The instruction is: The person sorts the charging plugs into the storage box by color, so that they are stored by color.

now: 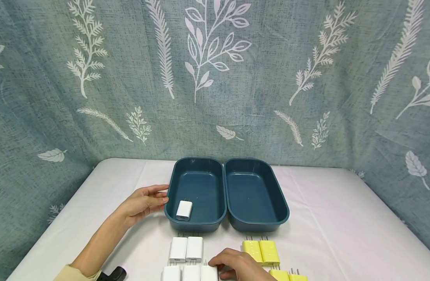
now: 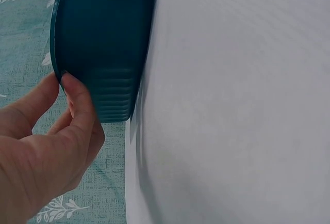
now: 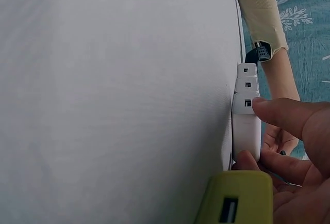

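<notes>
At the right end of the nearest row, the right hand (image 1: 240, 264) curls finger and thumb round a white USB charger (image 1: 208, 274), nearly closed; how firm the pinch is, I cannot tell. Best to squeeze the plastic body, clear of the prongs (image 1: 206, 263) at 12 o'clock, and lift straight, sparing the white neighbours (image 1: 191, 274) at 9. Yellow chargers (image 1: 260, 252) sit around 2 o'clock. Between 10 and 11, the left hand (image 1: 144, 203) pinches the left blue tray (image 1: 205, 187) by its rim; light pressure should steady it. Inside, at the tray's 7, lies one charger (image 1: 184, 210).
</notes>
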